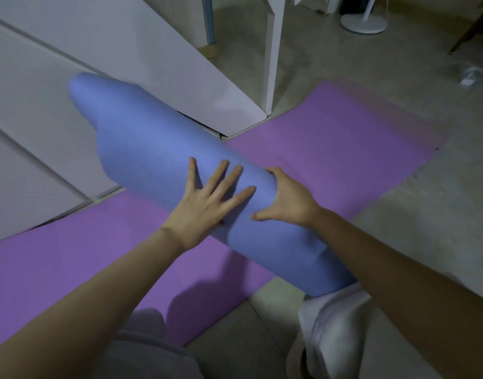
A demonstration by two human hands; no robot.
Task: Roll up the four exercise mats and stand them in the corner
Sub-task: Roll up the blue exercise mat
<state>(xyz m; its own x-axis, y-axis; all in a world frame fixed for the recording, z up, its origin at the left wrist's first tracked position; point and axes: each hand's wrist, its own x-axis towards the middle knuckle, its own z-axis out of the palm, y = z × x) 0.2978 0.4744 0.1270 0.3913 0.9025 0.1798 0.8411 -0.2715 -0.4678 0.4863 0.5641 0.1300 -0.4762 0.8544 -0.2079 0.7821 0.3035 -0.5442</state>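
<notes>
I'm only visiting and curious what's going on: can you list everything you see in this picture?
blue mat: one, blue, rolled, crossing over the purple mat
purple mat: one, purple, flat on the floor
cabinet: one, white, upper left
stand base: one, white, round, top right
floor: one, grey, all round the mats
left hand: one, flat on the blue mat, fingers spread
right hand: one, grips the blue mat
foot: one, in white, bottom right, by the roll's near end
</notes>
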